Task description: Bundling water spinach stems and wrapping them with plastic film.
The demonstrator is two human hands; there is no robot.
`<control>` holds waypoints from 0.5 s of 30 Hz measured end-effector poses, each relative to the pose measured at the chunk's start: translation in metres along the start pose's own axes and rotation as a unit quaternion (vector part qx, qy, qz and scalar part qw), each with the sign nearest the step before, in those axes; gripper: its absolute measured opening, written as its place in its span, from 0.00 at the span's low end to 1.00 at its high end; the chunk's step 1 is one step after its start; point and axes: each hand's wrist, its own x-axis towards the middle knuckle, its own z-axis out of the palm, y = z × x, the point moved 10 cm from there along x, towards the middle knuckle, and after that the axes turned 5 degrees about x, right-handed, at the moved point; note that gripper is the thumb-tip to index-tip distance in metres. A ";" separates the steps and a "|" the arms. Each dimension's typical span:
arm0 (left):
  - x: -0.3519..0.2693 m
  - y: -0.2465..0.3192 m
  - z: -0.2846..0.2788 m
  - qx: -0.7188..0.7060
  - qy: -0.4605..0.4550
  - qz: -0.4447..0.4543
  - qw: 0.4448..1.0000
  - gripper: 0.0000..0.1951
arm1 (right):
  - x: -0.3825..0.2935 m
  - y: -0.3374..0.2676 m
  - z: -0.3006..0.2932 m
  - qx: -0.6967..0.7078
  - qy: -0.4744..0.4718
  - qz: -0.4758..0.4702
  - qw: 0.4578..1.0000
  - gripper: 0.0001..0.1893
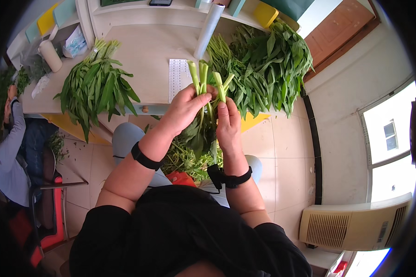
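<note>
My left hand (186, 109) grips a few cut stems of leafy greens (202, 74), their pale ends pointing up and their leaves hanging down. Close beside it, my right hand (228, 121) pinches more thick green stems (221, 90) between thumb and fingers. The leaves of both lots overlap below the hands, so where one ends cannot be told. On the desk to the left lies a bunch of greens (97, 81), stems bundled at the top and leaves drooping over the front edge. A larger heap of greens (260, 69) covers the right end.
Behind my hands, a sheet of small printed labels (178, 78) lies on the desk (142, 45). A roll of clear film (209, 31) stands there. Trimmings (190, 159) fill a container between my knees. At far left a co-worker's arm (15, 117) reaches toward greens, near a red chair (57, 214).
</note>
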 end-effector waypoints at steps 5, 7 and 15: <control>0.000 -0.007 -0.002 0.071 -0.007 0.026 0.997 0.10 | 0.003 -0.009 -0.005 -0.091 0.028 -0.066 0.993 0.09; 0.001 -0.006 0.000 0.121 -0.001 0.059 0.991 0.11 | 0.002 -0.014 -0.006 -0.128 0.044 -0.093 0.986 0.08; -0.002 -0.014 0.001 0.149 0.050 0.098 0.983 0.13 | 0.001 -0.021 -0.003 -0.191 0.053 -0.093 0.976 0.12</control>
